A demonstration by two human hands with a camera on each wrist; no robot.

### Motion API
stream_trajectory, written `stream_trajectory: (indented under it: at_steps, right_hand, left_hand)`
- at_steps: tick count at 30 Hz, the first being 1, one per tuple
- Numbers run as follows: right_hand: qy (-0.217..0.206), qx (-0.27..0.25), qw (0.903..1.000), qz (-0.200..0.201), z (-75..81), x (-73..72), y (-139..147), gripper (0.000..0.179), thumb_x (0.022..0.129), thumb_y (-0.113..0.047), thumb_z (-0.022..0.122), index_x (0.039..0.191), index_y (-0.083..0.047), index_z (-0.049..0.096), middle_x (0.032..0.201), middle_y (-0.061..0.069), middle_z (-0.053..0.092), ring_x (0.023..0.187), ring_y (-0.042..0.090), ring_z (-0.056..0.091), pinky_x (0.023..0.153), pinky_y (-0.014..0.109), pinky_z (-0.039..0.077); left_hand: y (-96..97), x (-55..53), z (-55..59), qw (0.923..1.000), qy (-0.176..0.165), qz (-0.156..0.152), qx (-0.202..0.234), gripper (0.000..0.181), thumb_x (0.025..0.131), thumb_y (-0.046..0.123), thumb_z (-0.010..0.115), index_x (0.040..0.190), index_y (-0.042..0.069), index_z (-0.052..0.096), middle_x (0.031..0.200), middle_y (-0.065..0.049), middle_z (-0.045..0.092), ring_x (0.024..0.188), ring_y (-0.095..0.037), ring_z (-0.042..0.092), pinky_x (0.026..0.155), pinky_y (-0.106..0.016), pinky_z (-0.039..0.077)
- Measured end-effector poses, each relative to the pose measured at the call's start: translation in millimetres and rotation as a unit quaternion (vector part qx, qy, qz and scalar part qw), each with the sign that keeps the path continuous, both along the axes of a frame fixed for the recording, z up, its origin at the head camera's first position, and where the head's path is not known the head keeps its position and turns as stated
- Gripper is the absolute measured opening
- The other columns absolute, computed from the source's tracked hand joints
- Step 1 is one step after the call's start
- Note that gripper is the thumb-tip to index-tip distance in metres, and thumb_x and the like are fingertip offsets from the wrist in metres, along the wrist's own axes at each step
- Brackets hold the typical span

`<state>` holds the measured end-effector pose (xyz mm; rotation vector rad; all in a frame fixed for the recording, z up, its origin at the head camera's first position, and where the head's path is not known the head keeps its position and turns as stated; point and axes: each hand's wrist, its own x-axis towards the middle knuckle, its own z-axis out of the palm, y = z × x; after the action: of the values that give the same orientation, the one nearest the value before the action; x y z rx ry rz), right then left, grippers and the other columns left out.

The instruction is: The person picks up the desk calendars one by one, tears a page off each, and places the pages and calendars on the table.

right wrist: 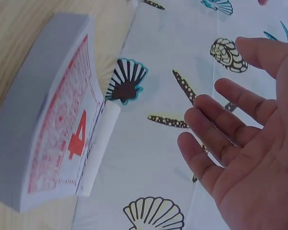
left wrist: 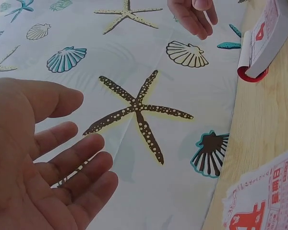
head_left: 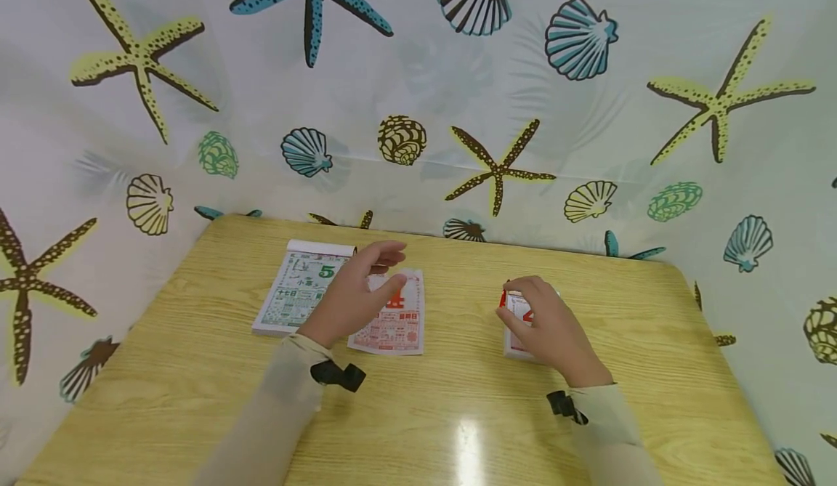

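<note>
My head view shows a thick white paper calendar pad (head_left: 288, 293) with green "5", "小寒" and "十七日" on a yellow wood-grain table (head_left: 458, 391). The person's left hand (head_left: 356, 290) hangs above it and a loose white paper sheet (head_left: 400, 330) printed in red; the right hand (head_left: 554, 326) hovers over a red-printed white paper pad (head_left: 519, 306). My left wrist view shows the left fingers relaxed, apart, empty. My right wrist view reads red "4" on that pad; the right fingers spread loosely, holding nothing.

Green print covers one calendar pad (head_left: 297, 290), red the sheet (head_left: 395, 320) and block (right wrist: 55, 117).
</note>
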<state>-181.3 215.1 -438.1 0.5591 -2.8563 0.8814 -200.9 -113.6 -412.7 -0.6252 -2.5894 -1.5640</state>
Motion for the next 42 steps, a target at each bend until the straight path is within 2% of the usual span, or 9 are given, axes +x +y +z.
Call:
stream_trajectory:
  at_steps: [5,9,13,16,20,26,33,38,42]
  right_hand:
    - [-0.004,0.000,0.9998,-0.018,-2.4,-1.3,7,0.041,0.101,-0.030,0.069,0.134,-0.006,0.061,0.139,0.011,0.058,0.130,0.033,0.055,0.106,0.054,0.048]
    - [-0.005,0.001,0.9999,-0.015,-6.8,-1.9,8,0.040,0.100,-0.029,0.070,0.133,-0.007,0.062,0.139,0.012,0.058,0.130,0.033,0.055,0.105,0.054,0.049]
    - [-0.001,0.002,0.9998,-0.018,-9.6,-1.6,8,0.040,0.100,-0.029,0.071,0.132,-0.008,0.062,0.139,0.011,0.058,0.126,0.032,0.057,0.101,0.052,0.052]
    - [-0.001,0.004,0.9998,-0.020,-9.4,-0.8,8,0.039,0.100,-0.029,0.071,0.132,-0.008,0.062,0.139,0.011,0.058,0.123,0.032,0.058,0.097,0.051,0.054]
    - [0.006,0.014,0.9997,-0.019,-7.5,-0.2,10,0.040,0.100,-0.028,0.071,0.133,-0.006,0.062,0.138,0.011,0.058,0.125,0.033,0.058,0.101,0.052,0.052]
    - [0.020,0.027,0.9990,-0.029,-5.7,-0.4,16,0.041,0.099,-0.025,0.072,0.133,-0.004,0.062,0.137,0.014,0.059,0.129,0.036,0.056,0.107,0.055,0.047]
    - [0.008,0.042,0.9982,-0.042,-5.3,-0.6,22,0.044,0.099,-0.027,0.071,0.136,-0.005,0.061,0.140,0.014,0.057,0.130,0.035,0.055,0.107,0.056,0.047]
    - [-0.003,0.050,0.9979,-0.042,-3.9,-0.5,25,0.045,0.099,-0.029,0.071,0.135,-0.004,0.062,0.139,0.014,0.058,0.130,0.035,0.055,0.106,0.056,0.048]
    - [-0.016,0.060,0.9972,-0.041,-4.7,-1.5,25,0.044,0.099,-0.028,0.072,0.134,-0.004,0.063,0.138,0.014,0.059,0.130,0.036,0.056,0.106,0.056,0.048]
  left_hand:
    - [9.3,-1.7,-5.5,0.9999,-0.001,-0.011,-0.002,0.048,0.104,0.023,0.066,0.150,0.018,0.051,0.138,-0.001,0.061,0.128,-0.019,0.056,0.113,-0.043,0.043]
    - [13.9,-1.9,-9.7,0.9998,-0.007,-0.015,-0.013,0.049,0.104,0.025,0.065,0.150,0.018,0.051,0.138,0.000,0.061,0.128,-0.018,0.056,0.112,-0.044,0.044]
    - [17.0,-1.9,-12.6,0.9994,0.001,-0.031,-0.015,0.049,0.104,0.023,0.066,0.150,0.016,0.051,0.137,-0.002,0.061,0.127,-0.020,0.057,0.111,-0.047,0.045]
    - [18.6,-1.1,-14.5,0.9992,-0.008,-0.037,-0.009,0.048,0.104,0.022,0.066,0.149,0.016,0.051,0.136,-0.001,0.062,0.127,-0.020,0.057,0.111,-0.046,0.046]
    - [20.4,-1.4,-17.2,0.9987,-0.020,-0.044,-0.015,0.047,0.104,0.023,0.065,0.149,0.017,0.051,0.136,0.000,0.061,0.128,-0.022,0.057,0.112,-0.043,0.045]
    - [22.6,-2.2,-18.9,0.9982,-0.018,-0.053,-0.021,0.048,0.104,0.025,0.065,0.149,0.015,0.051,0.136,0.000,0.061,0.128,-0.023,0.057,0.112,-0.042,0.045]
    - [27.3,-0.2,-20.9,0.9970,-0.030,-0.069,-0.017,0.047,0.104,0.026,0.065,0.149,0.019,0.052,0.136,-0.001,0.061,0.127,-0.028,0.058,0.109,-0.046,0.046]
    - [31.6,-0.3,-25.8,0.9960,-0.040,-0.078,-0.018,0.046,0.105,0.027,0.064,0.149,0.021,0.052,0.136,0.002,0.061,0.124,-0.022,0.059,0.108,-0.048,0.047]
    - [34.6,-0.3,-29.6,0.9940,-0.063,-0.089,0.000,0.044,0.105,0.027,0.064,0.148,0.020,0.053,0.135,0.000,0.061,0.123,-0.020,0.059,0.109,-0.049,0.046]
